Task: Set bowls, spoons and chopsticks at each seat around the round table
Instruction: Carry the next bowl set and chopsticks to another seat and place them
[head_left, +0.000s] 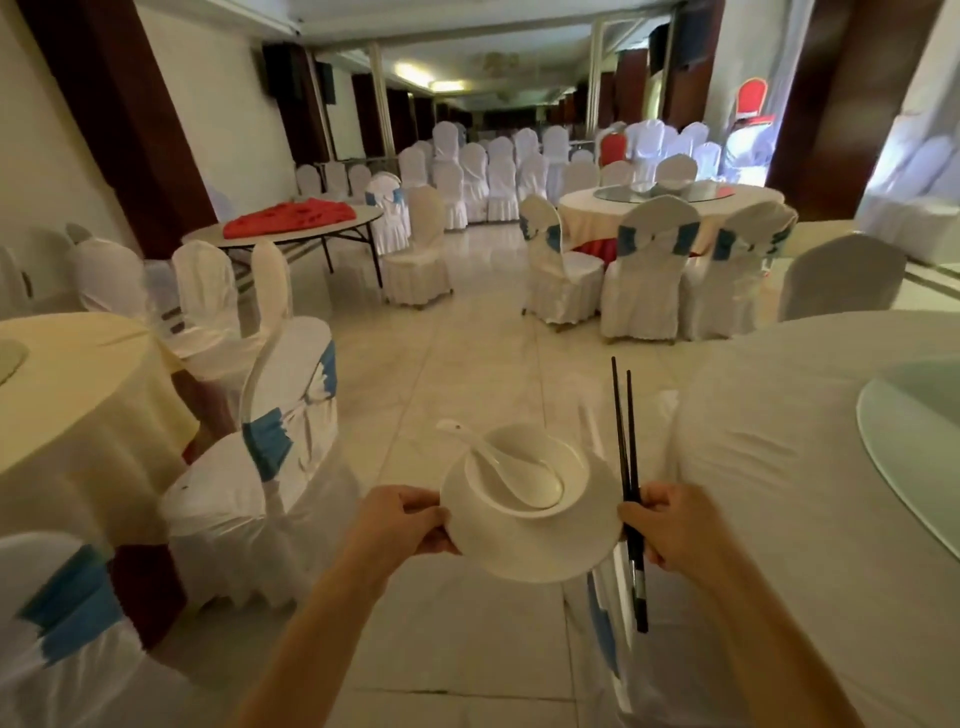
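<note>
A white plate (540, 553) floats over the floor in front of me, gripped at its left rim by my left hand (402, 522). On it sits a white bowl (519, 457) with a white spoon (511, 470) lying inside, handle pointing up-left. My right hand (675, 525) holds a pair of black chopsticks (626, 467) upright beside the plate's right rim. The round table (779, 467) with a white cloth and a glass turntable (904, 441) lies to my right.
A cream-clothed table (78, 395) stands at left, ringed by white-covered chairs (270, 467) with blue sashes. A chair back (602, 623) sits below my right hand. Tiled floor (467, 338) runs ahead between the tables. More tables and chairs fill the far room.
</note>
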